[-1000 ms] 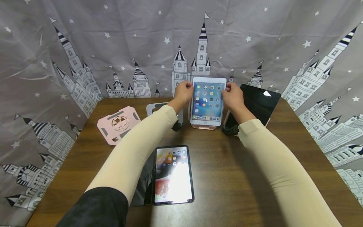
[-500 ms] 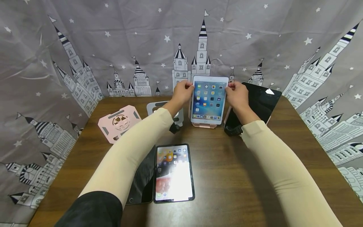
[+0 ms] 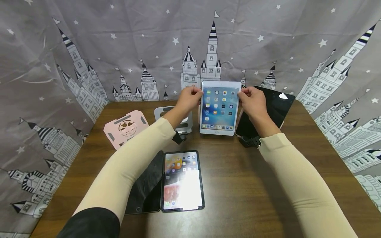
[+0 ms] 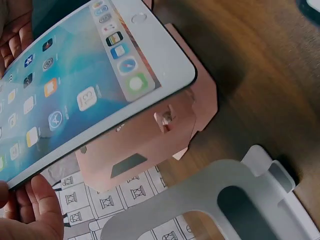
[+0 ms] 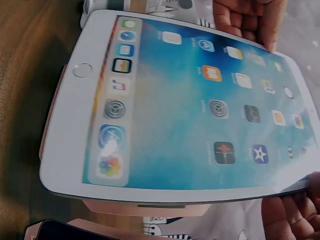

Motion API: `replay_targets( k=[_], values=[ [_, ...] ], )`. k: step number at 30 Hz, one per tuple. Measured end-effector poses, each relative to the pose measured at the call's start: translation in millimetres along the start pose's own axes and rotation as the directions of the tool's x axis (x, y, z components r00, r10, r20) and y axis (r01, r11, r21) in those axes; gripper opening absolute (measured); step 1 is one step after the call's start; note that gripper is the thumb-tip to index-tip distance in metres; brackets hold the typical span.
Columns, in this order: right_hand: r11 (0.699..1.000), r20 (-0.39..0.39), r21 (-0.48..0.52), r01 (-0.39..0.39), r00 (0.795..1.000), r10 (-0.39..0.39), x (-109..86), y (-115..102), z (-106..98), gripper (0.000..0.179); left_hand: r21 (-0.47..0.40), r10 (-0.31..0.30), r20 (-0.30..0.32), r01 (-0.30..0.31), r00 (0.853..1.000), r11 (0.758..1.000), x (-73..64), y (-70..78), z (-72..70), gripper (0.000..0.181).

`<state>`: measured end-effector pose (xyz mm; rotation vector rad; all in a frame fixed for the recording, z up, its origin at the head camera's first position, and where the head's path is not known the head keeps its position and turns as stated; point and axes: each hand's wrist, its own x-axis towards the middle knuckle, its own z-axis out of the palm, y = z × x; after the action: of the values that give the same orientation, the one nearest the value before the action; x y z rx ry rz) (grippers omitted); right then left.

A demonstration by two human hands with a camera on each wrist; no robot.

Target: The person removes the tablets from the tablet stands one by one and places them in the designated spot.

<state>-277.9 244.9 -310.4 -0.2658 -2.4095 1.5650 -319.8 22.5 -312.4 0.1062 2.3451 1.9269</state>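
A white tablet [image 3: 220,109] with a lit screen of app icons is held up between both hands at the back middle of the table. My left hand [image 3: 189,100] pinches its left edge near the top. On the opposite edge, my right hand [image 3: 254,100] pinches at a similar height. Behind the tablet is a pink tablet stand [image 4: 140,145], mostly covered by it in the head view. From the left wrist, a gap shows between the tablet and the stand's back plate.
A dark tablet [image 3: 275,102] leans on a stand at the right. Left of the hands are a grey stand [image 3: 188,120] and another pink stand [image 3: 126,128]. A lit tablet [image 3: 183,181] and a dark tablet [image 3: 146,188] lie flat on the wooden table [image 3: 238,198].
The white tablet has moved slightly forward and away from its pink stand, whose front lip now disappears behind it in the head view. Both hands keep their pinch and have spread slightly outward.
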Motion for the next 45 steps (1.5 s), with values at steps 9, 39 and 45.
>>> replay_targets(
  k=[9,39,45],
  values=[
    [1.0,0.074,0.022,0.002,0.997,-0.004,-18.7,6,-7,0.025,-0.004,-0.042,0.056,0.042,0.998,0.999,-20.8,-7.5,-2.1,0.014],
    [0.963,0.331,-0.27,-0.017,0.937,0.109,-81.2,75,-15,0.025,0.042,-0.294,0.306,0.296,0.906,0.954,-85.2,-71.0,9.3,0.007],
    [0.965,0.394,-0.26,-0.021,0.91,0.126,-88.7,88,-17,0.021,0.096,-0.337,0.353,0.325,0.873,0.941,-93.7,-81.9,11.4,0.005]
  ],
)
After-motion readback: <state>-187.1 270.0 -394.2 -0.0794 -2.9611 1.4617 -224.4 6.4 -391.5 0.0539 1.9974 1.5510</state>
